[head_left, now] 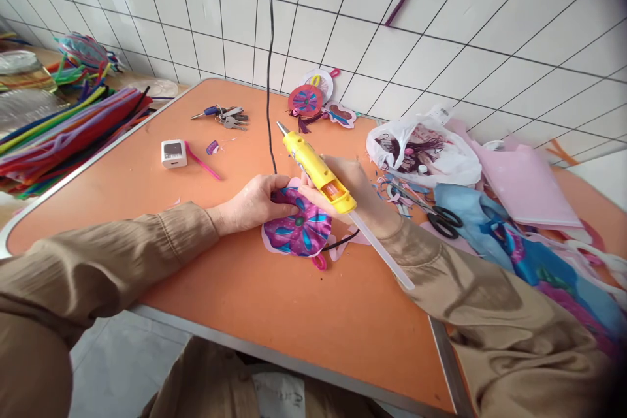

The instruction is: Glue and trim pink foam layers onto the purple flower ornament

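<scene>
My right hand point(350, 183) is wrapped round a yellow hot glue gun point(316, 166), its metal nozzle pointing up and to the left. A long translucent glue stick point(386, 255) sticks out of the gun's rear end. Beneath the gun lies a round purple fabric flower piece point(306, 232) with blue petals, a pale pink backing and a pink loop point(319, 263) at its lower edge. My left hand point(259, 202) pinches this piece at its upper left, thumb on top and fingers partly hidden. A black cord point(337, 243) shows below the right hand.
Keys point(230, 116), a white charger cube point(174, 153) and a pink strip point(206, 163) lie to the left. Finished-looking round ornaments point(306, 101) rest against the tiled wall. On the right are a plastic bag point(431, 150), black-handled scissors point(443, 221) and blue fabric point(470, 215). Pipe cleaners point(73, 137) fill the far left.
</scene>
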### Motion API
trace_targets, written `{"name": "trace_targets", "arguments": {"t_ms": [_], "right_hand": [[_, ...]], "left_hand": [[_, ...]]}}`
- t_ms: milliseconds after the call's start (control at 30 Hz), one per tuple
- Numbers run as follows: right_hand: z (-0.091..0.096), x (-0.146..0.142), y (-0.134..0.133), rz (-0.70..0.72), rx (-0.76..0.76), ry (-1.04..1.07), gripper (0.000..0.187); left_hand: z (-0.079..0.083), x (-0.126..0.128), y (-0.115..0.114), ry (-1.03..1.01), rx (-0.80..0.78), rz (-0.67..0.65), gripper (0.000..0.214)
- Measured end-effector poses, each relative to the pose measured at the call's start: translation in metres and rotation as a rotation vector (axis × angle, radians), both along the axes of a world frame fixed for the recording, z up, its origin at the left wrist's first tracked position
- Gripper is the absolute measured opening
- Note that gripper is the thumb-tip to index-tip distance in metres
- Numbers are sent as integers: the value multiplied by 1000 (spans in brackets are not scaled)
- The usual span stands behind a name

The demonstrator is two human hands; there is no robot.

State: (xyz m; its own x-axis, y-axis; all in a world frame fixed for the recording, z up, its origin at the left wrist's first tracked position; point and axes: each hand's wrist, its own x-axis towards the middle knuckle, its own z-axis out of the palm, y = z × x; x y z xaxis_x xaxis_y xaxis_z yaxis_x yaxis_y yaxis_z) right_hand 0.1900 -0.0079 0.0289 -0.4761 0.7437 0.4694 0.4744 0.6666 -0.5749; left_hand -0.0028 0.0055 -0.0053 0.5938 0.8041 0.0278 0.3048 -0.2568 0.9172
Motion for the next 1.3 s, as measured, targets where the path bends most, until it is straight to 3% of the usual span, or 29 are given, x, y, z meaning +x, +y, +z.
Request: {"name": "trace_targets", "arguments": {"t_ms": [200,367,500,767,1067,1300], "right_hand": [[7,4,0,16,36,-77,13],[7,18,1,-6,-143,-115,18],[3,20,0,-57,-242,-73,19],[2,14,-3,-71,-219,-46,18],[-4,14,-2,-55,-384,68,24],[-10,13,-4,-105,-358,112,22]], "left_hand": [[1,-1,0,28,36,10,32],[-4,-1,0,-43,-18,-2,30],[-4,-1,0,-49,-13,13,26],[6,1,-4,-109,-73,63,35],[-1,2,-2,-121,-88,82,36],[-1,1,-3,-168,-125,76,35]]}}
